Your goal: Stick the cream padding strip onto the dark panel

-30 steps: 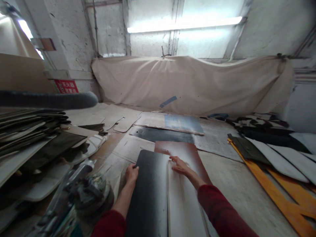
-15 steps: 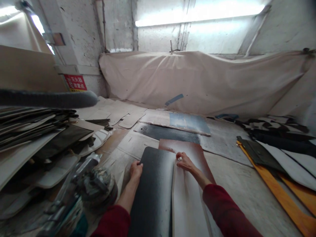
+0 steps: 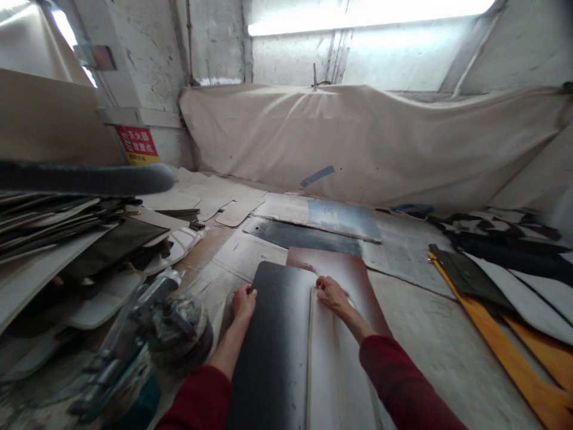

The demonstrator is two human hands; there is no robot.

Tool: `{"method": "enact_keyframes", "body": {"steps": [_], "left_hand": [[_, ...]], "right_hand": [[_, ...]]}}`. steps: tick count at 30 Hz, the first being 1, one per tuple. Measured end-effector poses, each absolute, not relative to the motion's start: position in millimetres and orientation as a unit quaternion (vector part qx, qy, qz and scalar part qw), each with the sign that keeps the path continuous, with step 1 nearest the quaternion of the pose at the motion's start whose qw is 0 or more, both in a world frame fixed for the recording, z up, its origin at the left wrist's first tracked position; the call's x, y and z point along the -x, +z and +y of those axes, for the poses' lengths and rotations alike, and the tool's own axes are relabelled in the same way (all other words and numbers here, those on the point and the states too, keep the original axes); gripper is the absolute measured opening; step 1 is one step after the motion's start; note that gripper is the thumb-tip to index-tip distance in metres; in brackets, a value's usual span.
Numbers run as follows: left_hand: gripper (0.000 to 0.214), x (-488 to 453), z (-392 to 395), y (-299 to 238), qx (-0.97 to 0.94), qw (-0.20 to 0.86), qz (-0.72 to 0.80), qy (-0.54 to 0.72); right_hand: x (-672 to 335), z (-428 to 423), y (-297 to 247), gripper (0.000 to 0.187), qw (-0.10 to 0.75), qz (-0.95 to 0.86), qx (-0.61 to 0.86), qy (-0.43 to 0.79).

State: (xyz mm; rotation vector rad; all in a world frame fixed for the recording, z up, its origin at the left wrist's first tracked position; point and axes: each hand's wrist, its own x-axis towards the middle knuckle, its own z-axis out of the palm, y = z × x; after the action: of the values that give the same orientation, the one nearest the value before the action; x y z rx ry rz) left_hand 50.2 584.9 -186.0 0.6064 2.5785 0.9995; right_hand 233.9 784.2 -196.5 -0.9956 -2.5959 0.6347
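A long black sheet (image 3: 273, 340) lies on the table in front of me. My left hand (image 3: 244, 301) grips its left edge near the far corner, fingers curled over it. A pale beige sheet (image 3: 331, 370) lies beside it on the right, over a reddish-brown sheet (image 3: 353, 280). My right hand (image 3: 329, 292) is closed on the far end of the pale sheet, fingers pinched at its top edge. Both arms wear dark red sleeves.
A tall stack of dark and pale sheets (image 3: 67, 239) fills the left side, with a metal tool (image 3: 147, 334) in front of it. A grey hose (image 3: 89, 178) crosses above. More sheets (image 3: 322, 221) lie further back. Orange and black pieces (image 3: 501, 298) lie at right. A beige cloth (image 3: 358, 143) hangs behind.
My right hand went from lying flat on the pale sheet to pinching its far edge. The view shifted slightly; my left hand kept its hold on the black sheet.
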Motion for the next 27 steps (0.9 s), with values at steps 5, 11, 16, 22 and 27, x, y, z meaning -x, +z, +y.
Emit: {"method": "enact_keyframes", "body": {"steps": [5,11,16,22,27], "left_hand": [[0.023,-59.4,579.9,-172.0,-0.246,0.136,0.909,0.307],[0.045,-74.0,580.9,-147.1,-0.271,0.083,0.921,0.266],[0.044,-138.0,560.2,-118.5,-0.383,0.08,0.876,0.283],[0.029,-227.0,471.7,-131.7,-0.56,0.23,0.764,0.223],[0.048,-223.4,442.0,-157.5,-0.65,0.29,0.696,0.099]], "right_hand": [[-244.3,780.4,-190.1,0.044,0.126,-0.914,0.329,0.201],[-292.6,716.1,-157.9,0.047,0.144,-0.935,0.263,0.191],[-356.0,614.1,-161.1,0.045,0.117,-0.934,0.224,0.255],[-388.4,578.0,-199.2,0.05,0.016,-0.962,0.187,0.197],[-385.7,579.0,-178.4,0.043,0.001,-0.955,0.207,0.214]]}}
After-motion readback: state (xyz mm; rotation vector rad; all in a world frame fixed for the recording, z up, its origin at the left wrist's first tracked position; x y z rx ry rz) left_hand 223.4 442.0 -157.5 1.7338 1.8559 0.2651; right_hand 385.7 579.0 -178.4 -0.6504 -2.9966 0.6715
